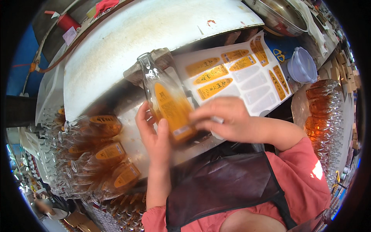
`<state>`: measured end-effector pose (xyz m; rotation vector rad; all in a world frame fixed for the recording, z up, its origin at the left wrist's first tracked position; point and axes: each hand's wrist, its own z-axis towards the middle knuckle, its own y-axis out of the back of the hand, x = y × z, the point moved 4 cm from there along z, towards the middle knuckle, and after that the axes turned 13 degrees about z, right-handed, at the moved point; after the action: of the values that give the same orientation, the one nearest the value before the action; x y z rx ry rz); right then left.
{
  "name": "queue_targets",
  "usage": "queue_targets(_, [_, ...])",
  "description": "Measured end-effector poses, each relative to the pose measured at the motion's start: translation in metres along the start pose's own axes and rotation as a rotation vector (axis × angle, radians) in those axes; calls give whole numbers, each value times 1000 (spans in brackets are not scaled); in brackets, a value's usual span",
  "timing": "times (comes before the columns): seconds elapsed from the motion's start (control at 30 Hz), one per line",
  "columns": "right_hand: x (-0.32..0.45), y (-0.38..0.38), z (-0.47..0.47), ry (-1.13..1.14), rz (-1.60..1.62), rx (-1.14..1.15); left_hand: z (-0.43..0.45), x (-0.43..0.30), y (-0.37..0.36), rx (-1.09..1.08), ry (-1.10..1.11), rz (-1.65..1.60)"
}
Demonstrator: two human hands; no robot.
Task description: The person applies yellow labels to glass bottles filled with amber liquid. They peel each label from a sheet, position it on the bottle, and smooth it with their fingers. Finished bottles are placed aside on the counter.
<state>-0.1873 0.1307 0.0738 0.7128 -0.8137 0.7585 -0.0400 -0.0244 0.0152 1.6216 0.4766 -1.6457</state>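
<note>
My left hand (155, 130) grips a clear glass bottle (149, 69) by its left side, thumb across the front. The bottle leans, neck away from me, against a cloth-wrapped rest (161, 55). An orange-yellow label (171, 108) bearing writing lies on the bottle's upper face. At the bottle's lower right, my right hand (221, 117) is blurred, its fingertips at or close to the label's edge. A small pale object (217, 119) shows between its fingers; its kind is unclear. Just beyond is a white backing sheet (255, 90) with several orange-yellow labels and some bare label outlines.
Labelled bottles (110, 152) of amber liquid crowd the left; more bottles (317, 116) stand at right. A pale board (121, 34) spans the far side. At upper right are a lilac bucket (302, 65), yellow-handled scissors (278, 55) and a metal basin (285, 14). Another person (55, 213) is at lower left.
</note>
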Motion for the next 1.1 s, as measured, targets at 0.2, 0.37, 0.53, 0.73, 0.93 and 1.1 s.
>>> queue_targets(0.2, [18,-8,-3,461,-278,259,-2,0,-1,-25,36,-1])
queue_targets(0.37, [19,-4,-12,226,-200,209,-1,4,-2,-24,0,-14])
queue_targets(0.53, [26,-17,-20,370,-282,135,-2,6,-1,8,-14,14])
queue_targets(0.73, [29,-26,-11,110,-162,121,0,3,0,2,36,-124])
queue_targets(0.93, [1,-10,29,-93,-150,-8,37,-10,1,5,-6,100])
queue_targets(1.1, [-24,10,37,-453,16,-133,75,-17,-3,0,79,101])
